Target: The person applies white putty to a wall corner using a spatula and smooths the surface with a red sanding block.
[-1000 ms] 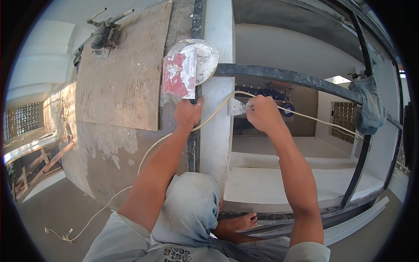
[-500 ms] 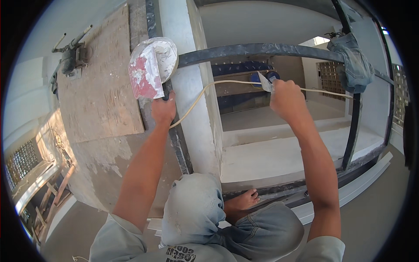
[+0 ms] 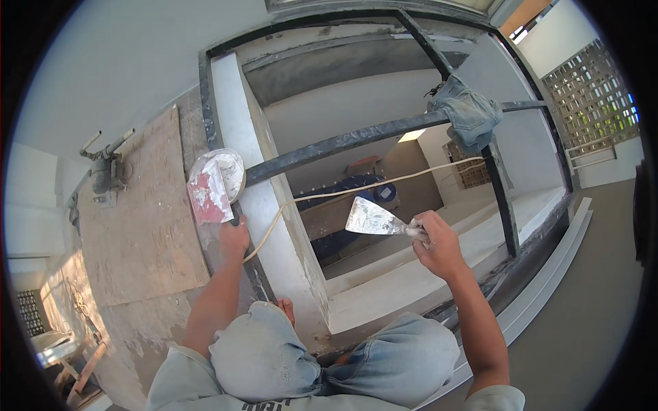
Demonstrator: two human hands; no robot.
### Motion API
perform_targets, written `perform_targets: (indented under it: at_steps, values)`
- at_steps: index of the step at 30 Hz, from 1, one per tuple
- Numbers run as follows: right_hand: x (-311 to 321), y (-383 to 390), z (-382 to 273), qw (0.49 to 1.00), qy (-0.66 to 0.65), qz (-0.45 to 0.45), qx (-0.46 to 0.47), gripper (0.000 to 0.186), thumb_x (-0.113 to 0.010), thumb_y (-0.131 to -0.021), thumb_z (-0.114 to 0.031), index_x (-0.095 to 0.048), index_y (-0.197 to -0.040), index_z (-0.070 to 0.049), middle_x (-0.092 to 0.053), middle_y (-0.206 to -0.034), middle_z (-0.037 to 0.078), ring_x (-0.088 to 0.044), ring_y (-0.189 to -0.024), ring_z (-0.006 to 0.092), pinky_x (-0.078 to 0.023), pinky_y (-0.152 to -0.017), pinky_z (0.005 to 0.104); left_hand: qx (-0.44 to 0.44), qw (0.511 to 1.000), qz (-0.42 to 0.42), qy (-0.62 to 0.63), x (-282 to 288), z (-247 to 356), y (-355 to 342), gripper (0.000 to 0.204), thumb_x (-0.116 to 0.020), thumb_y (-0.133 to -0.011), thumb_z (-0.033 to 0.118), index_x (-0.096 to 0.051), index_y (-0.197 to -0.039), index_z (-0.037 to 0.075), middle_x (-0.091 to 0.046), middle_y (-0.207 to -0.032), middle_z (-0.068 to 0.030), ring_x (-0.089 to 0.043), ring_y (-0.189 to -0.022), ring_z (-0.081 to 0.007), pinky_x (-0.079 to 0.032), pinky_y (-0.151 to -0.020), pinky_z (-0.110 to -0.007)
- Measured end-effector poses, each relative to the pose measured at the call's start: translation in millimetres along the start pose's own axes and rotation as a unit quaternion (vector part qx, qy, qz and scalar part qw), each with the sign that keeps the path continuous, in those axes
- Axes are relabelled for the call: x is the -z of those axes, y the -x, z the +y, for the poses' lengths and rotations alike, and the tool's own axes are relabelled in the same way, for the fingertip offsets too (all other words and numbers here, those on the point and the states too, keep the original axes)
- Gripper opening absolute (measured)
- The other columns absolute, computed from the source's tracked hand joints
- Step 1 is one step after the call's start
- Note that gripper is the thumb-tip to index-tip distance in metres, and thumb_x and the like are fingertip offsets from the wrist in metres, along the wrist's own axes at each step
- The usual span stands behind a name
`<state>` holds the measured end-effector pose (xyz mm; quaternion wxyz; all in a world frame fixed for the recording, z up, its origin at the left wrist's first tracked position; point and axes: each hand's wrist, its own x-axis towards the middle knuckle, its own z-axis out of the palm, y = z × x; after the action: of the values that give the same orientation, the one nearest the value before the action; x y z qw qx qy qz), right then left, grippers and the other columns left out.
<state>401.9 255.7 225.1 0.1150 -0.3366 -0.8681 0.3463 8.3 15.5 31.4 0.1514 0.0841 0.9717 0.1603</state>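
Observation:
My left hand [image 3: 234, 240] is closed round the dark handle of a wide putty knife whose red blade [image 3: 208, 195] is smeared with white paste. That blade overlaps a round tub [image 3: 233, 168] of white paste beside the dark metal bar; whether it rests on the tub's rim I cannot tell. My right hand [image 3: 439, 250] grips a scraper [image 3: 373, 218] by its whitened handle. Its fan-shaped metal blade, patched with white, points left over the opening. No surface touches this blade.
A dark metal frame [image 3: 343, 145] spans a deep opening. Across it runs a cream cable [image 3: 329, 194]. Denim cloth [image 3: 469, 113] drapes over a frame joint. Plywood [image 3: 137, 212] lies left, near a small machine [image 3: 103, 177]. Pale strips [image 3: 548, 267] lie right; a blue drum [image 3: 385, 193] stands below.
The view has shifted, showing more of the frame's far end. My right hand has lowered and turned the scraper so its blade shows broadside. My left hand still grips the putty knife by the tub.

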Motion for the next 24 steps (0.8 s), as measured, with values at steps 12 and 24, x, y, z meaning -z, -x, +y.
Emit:
perform_targets:
  at_steps: [12,24]
  values:
    - [-28,70,-22,0.997,0.034,0.071,-0.013,0.037,-0.072,-0.078,-0.005,-0.058,-0.113,-0.004,-0.064,-0.104,0.016,-0.065,-0.094,0.0402,-0.054,-0.079,0.0453,-0.072,0.989,-0.126,0.024,3,-31,-9,0.098,-0.059,-0.092,0.059,-0.029,-0.150,-0.014,-0.054,-0.137,-0.0372,-0.055,-0.128,-0.0479,-0.044,-0.108,-0.050]
    - [-122,147,47,0.935,-0.276,-0.001,-0.223,0.028,-0.072,-0.091,-0.012,-0.061,-0.116,-0.003,-0.063,-0.077,0.002,-0.052,-0.063,0.0059,-0.041,-0.055,0.0247,0.021,0.916,-0.080,0.393,1,-123,11,0.045,-0.064,-0.098,0.042,-0.071,-0.098,-0.002,-0.074,-0.092,-0.0152,-0.073,-0.087,-0.0235,-0.054,-0.078,-0.036]
